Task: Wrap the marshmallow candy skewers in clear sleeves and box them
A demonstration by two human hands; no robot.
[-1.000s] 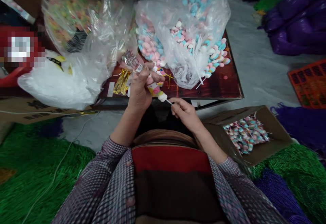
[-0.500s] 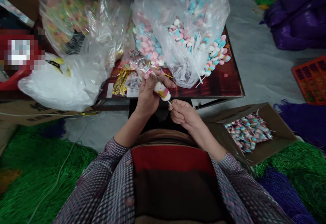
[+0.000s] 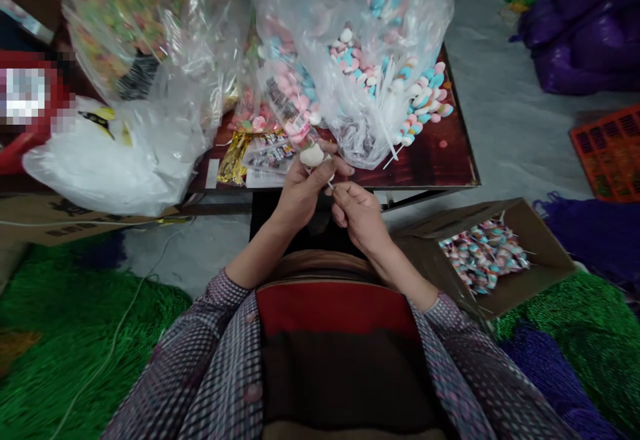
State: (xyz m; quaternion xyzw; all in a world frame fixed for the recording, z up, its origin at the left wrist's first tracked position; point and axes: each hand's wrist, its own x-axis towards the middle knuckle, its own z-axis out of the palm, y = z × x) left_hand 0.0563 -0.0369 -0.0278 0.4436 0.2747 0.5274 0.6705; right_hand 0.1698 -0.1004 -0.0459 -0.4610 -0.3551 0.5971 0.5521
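My left hand [image 3: 300, 193] is closed around a marshmallow lollipop [image 3: 312, 155], its white top showing above the thumb. A clear printed wrapper [image 3: 284, 103] with pink in its lower end rises from the same hand. Close by on the right, my right hand [image 3: 363, 215] pinches the lollipop's thin white stick [image 3: 330, 185] between thumb and fingertips. Beyond the hands, gold twist ties [image 3: 233, 160] and flat printed wrappers [image 3: 273, 153] lie on the dark red table [image 3: 430, 170]. Fingers hide part of the lollipop.
Large clear bags of pink, blue and white marshmallows [image 3: 287, 80] stand at the back. White sticks [image 3: 384, 107] lean beside a pile of loose marshmallows [image 3: 430, 97]. A cardboard box [image 3: 550, 263] of wrapped lollipops stands at the right, an orange crate [image 3: 607, 153] beyond it.
The lollipop has turned more upright and the left thumb now lies across it. The printed wrapper extends farther up from the left hand. The right hand stays on the stick, slightly higher.
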